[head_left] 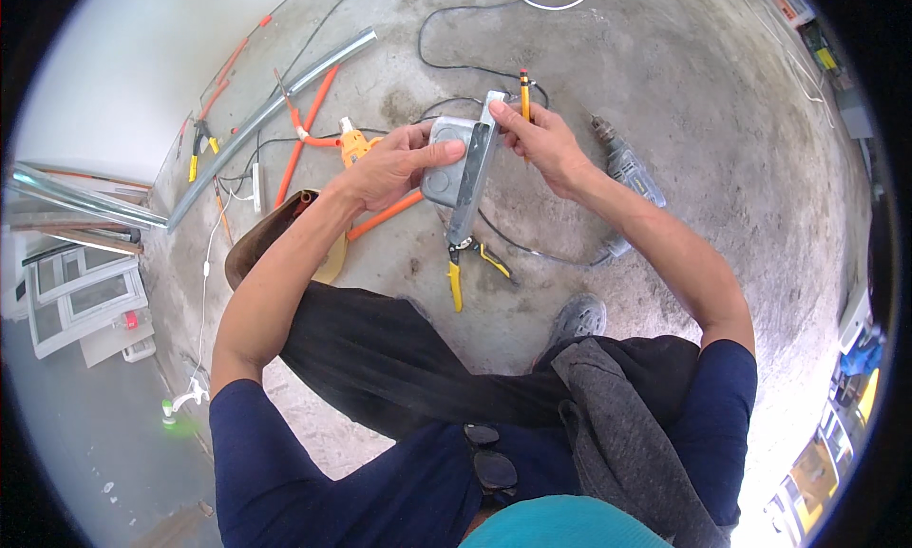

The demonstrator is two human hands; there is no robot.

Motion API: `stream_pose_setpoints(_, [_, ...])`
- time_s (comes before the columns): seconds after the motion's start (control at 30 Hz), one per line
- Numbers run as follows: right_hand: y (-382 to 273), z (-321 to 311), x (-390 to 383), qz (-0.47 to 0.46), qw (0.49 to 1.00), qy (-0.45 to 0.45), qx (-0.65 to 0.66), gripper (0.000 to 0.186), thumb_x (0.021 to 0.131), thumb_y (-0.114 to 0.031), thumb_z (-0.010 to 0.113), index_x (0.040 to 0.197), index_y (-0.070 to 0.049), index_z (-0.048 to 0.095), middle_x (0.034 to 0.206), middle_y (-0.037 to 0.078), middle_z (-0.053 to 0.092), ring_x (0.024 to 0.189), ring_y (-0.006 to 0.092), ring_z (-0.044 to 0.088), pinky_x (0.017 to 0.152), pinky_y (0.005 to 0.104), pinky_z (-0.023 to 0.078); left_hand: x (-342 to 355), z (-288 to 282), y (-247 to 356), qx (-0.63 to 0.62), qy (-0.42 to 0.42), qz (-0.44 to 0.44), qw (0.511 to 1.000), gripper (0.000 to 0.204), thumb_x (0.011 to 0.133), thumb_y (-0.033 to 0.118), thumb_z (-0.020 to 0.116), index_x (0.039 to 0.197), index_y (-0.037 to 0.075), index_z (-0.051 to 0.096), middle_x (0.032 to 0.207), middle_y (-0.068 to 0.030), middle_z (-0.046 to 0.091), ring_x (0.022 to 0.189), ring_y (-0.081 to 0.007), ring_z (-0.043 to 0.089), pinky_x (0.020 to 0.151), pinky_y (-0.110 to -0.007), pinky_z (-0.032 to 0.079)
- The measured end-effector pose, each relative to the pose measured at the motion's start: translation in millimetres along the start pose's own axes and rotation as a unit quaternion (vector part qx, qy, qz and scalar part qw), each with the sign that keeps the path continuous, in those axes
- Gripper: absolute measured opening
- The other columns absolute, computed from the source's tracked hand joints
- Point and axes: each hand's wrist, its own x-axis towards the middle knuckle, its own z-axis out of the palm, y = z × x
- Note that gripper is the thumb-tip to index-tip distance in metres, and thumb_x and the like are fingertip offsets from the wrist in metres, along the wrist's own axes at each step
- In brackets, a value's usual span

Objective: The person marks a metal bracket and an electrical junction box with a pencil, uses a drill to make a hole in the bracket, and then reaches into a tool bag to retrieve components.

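Note:
My left hand [404, 163] is closed around the side of a grey metal electrical box [443, 183], with the thumb on its face. A short metal channel [472, 182] lies slantwise along the box's right side. Near the channel's upper end, my right hand [537, 140] pinches it with the thumb while a yellow-and-black pencil [524, 97] stands up between its fingers, red end upward. Part of the box is hidden behind the channel and my left fingers. Just under the channel's lower end, yellow-handled pliers [456, 280] lie on the floor.
A grey corded drill [629, 168] lies to the right. On the left are a yellow power tool [354, 143], orange pipes [294, 163], a long metal channel [271, 111] and a brown bag [261, 239]. Black cable [423, 49] winds across the concrete floor; white window frames [90, 296] lean farther left.

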Motion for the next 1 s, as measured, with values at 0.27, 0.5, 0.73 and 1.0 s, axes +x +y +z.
stream_pose_setpoints(0.27, [2,7,-2,0.006,0.999,0.024,0.025,0.053,0.094,-0.050,0.072,0.117,-0.002,0.065,0.088,-0.001,0.058,0.077,0.0074,0.047,0.067,0.0240,0.040,3,2,-3,-0.002,0.017,-0.015,1.000,0.060,0.093,0.035,0.077,0.137,0.002,0.055,0.124,-0.0053,0.065,0.112,-0.0141,0.062,0.099,-0.035,0.051])
stream_pose_setpoints(0.5, [0,9,-3,0.021,0.999,0.030,0.012,0.054,0.094,-0.049,0.072,0.117,-0.001,0.064,0.087,0.000,0.058,0.076,0.0079,0.047,0.067,0.0237,0.040,5,4,-5,-0.004,0.034,-0.011,0.999,0.060,0.090,0.034,0.080,0.135,0.004,0.056,0.120,-0.0040,0.066,0.109,-0.0134,0.062,0.098,-0.035,0.050])
stream_pose_setpoints(0.73, [5,8,1,0.017,0.999,0.035,0.023,0.053,0.094,-0.049,0.071,0.116,-0.001,0.065,0.088,0.001,0.059,0.076,0.0084,0.048,0.067,0.0244,0.040,9,4,-6,-0.008,0.037,-0.023,0.999,0.058,0.090,0.033,0.080,0.134,0.004,0.057,0.119,-0.0034,0.066,0.107,-0.0125,0.063,0.096,-0.035,0.051])
stream_pose_setpoints(1.0, [6,8,5,0.031,0.999,0.037,0.022,0.053,0.095,-0.049,0.071,0.117,-0.001,0.065,0.088,0.001,0.059,0.077,0.0087,0.048,0.067,0.0247,0.041,14,4,-8,-0.023,0.036,-0.016,0.999,0.055,0.091,0.032,0.080,0.134,0.006,0.058,0.117,-0.0016,0.066,0.105,-0.0111,0.062,0.095,-0.033,0.051])
